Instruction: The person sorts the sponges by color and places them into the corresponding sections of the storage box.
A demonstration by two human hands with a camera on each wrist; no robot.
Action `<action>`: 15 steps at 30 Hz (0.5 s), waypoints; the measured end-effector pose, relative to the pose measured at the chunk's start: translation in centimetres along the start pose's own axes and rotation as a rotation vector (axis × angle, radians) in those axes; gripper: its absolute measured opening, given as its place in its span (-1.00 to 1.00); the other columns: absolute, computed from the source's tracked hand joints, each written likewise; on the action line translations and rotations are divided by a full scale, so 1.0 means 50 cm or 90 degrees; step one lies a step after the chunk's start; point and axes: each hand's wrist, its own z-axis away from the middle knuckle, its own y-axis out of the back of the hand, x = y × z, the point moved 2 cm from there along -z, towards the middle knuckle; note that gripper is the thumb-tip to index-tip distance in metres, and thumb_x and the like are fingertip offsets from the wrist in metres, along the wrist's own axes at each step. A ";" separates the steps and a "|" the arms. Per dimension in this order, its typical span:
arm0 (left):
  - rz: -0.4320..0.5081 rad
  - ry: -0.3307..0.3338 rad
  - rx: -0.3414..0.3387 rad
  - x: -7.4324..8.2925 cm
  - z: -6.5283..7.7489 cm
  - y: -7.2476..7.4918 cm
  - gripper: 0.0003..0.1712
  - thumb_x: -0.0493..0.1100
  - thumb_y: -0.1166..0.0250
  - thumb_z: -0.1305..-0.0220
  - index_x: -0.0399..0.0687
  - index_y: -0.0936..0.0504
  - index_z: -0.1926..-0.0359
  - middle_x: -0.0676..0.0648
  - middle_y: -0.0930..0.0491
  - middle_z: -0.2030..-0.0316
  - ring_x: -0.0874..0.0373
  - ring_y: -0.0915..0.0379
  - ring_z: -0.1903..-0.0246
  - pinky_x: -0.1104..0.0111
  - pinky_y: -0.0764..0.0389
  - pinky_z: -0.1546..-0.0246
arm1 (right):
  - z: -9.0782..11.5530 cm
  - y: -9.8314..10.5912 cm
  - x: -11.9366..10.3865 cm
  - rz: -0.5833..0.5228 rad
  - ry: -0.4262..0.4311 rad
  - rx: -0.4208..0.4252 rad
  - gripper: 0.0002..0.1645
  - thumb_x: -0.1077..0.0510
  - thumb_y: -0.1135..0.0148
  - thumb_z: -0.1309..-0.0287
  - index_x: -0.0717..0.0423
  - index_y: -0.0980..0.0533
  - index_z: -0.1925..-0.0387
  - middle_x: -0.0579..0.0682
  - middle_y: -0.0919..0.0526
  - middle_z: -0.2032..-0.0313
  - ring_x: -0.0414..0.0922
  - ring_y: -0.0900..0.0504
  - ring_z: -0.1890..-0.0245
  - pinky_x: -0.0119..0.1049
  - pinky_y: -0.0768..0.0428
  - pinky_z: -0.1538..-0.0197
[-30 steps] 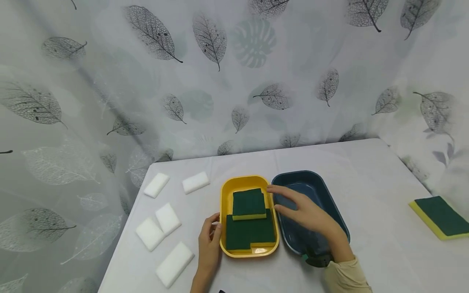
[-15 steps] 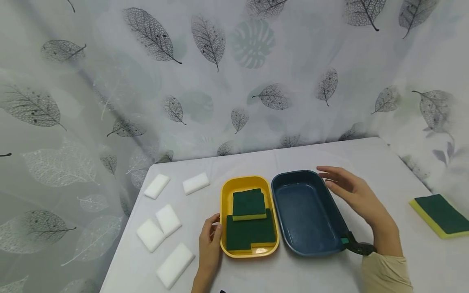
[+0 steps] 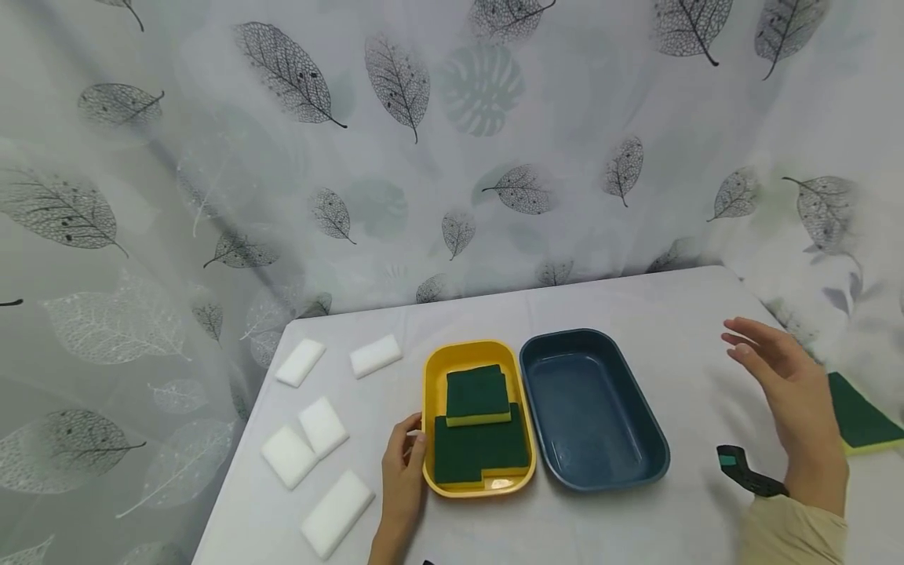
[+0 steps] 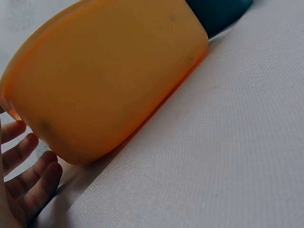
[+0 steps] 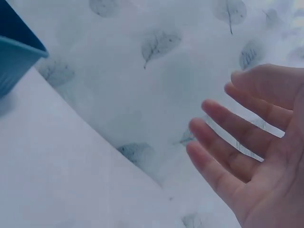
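In the head view my left hand point(image 3: 402, 471) rests beside the left wall of a yellow tray point(image 3: 428, 377), its loosely bent fingers right at the rim. The left wrist view shows these fingers point(image 4: 33, 190) by the end of the tray's outer wall. Inside the tray, a green-and-yellow scouring sponge point(image 3: 478, 392) lies on top of other such sponges point(image 3: 469, 455). My right hand point(image 3: 791, 384) is raised over the right part of the table with fingers apart and nothing in them. Behind it, partly hidden, lies another scouring sponge point(image 3: 865, 416).
A dark blue tray point(image 3: 593, 416) stands right beside the yellow one, with nothing in it. Several white sponge blocks point(image 3: 337, 514) lie on the left of the white-covered table point(image 3: 678, 329). A leaf-print curtain point(image 3: 452, 157) hangs behind.
My right hand has moved right, from between the two trays, across the blue tray, to near the scouring sponge at the right. The left hand has stayed at the yellow tray.
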 end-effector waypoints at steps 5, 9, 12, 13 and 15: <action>-0.002 -0.007 0.003 0.000 0.000 -0.001 -0.64 0.03 -0.16 -0.59 0.18 -0.57 -0.30 0.03 -0.62 -0.11 0.26 -0.59 0.16 0.46 -0.60 0.08 | 0.003 0.018 0.002 -0.083 0.030 0.133 -0.48 0.63 -0.06 -0.31 0.63 -0.37 -0.30 0.08 -0.73 -0.11 -0.15 -0.76 -0.06 -0.52 -0.67 -0.07; 0.001 -0.008 0.003 -0.001 0.001 -0.001 -0.64 0.02 -0.16 -0.58 0.18 -0.58 -0.29 0.03 -0.62 -0.11 0.25 -0.59 0.17 0.47 -0.61 0.09 | 0.007 0.027 0.000 -0.059 0.005 0.293 -0.54 0.54 -0.17 -0.32 0.52 -0.49 -0.24 0.04 -0.76 -0.02 -0.16 -0.78 0.06 -0.57 -0.67 0.02; 0.000 -0.006 0.003 0.000 0.001 -0.001 -0.64 0.02 -0.16 -0.58 0.17 -0.58 -0.29 0.03 -0.62 -0.11 0.25 -0.59 0.17 0.47 -0.61 0.09 | 0.014 0.035 -0.005 -0.019 0.000 0.420 -0.61 0.44 -0.21 -0.36 0.34 -0.58 -0.19 -0.01 -0.74 0.02 -0.19 -0.74 0.10 -0.62 -0.64 0.03; -0.002 -0.005 0.003 0.000 0.001 -0.001 -0.64 0.03 -0.16 -0.58 0.18 -0.58 -0.29 0.03 -0.62 -0.11 0.25 -0.59 0.16 0.47 -0.61 0.09 | 0.016 0.038 -0.007 -0.013 0.006 0.463 -0.63 0.41 -0.21 -0.37 0.29 -0.61 -0.17 -0.02 -0.74 0.03 -0.20 -0.73 0.11 -0.61 -0.63 0.01; -0.005 -0.002 0.004 0.000 0.001 -0.001 -0.64 0.03 -0.16 -0.58 0.18 -0.57 -0.30 0.03 -0.62 -0.11 0.25 -0.58 0.15 0.47 -0.61 0.08 | 0.020 0.043 -0.013 -0.021 0.025 0.546 -0.67 0.38 -0.19 -0.39 0.24 -0.62 -0.14 -0.02 -0.72 0.05 -0.20 -0.70 0.12 -0.56 -0.61 -0.05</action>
